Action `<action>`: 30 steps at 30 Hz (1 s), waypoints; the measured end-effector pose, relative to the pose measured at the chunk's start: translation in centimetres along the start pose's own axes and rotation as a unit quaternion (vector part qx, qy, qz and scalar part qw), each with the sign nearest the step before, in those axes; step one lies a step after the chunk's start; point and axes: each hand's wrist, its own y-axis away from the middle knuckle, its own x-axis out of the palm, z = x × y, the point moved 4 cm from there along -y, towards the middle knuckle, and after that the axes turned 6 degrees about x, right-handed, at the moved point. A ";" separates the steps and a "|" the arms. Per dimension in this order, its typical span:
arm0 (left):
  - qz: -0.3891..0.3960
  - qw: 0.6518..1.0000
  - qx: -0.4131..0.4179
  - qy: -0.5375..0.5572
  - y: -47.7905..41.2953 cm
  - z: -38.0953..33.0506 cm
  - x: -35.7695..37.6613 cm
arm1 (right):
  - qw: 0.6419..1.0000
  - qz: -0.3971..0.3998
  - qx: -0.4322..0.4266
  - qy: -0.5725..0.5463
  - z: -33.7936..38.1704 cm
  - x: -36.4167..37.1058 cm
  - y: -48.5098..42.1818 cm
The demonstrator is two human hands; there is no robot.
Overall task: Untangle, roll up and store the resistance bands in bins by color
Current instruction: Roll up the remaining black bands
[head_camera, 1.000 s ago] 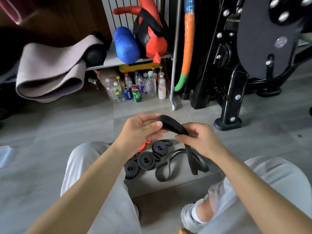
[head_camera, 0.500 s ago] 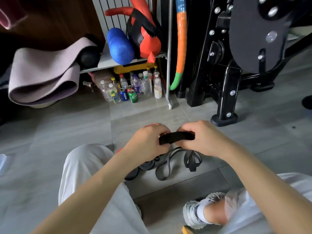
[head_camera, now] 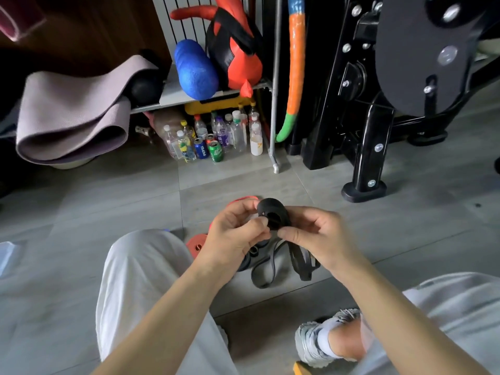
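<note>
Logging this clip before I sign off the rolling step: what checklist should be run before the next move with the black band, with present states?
1. Both hands grip: ok. The left hand and right hand pinch the black band.
2. Roll finished: not ok. A tail hangs below the right hand.
3. Tail free of the loose band on the floor: cannot tell.
4. Bin for black bands in view: not ok, none is visible.
5. Red rolled band apart from the work: ok, it lies beside the left knee.
</note>
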 end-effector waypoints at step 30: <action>0.047 0.886 0.018 -0.462 0.7 -1.7 0.2 | 0.970 0.012 -0.029 0.243 -0.2 -1.0 -0.2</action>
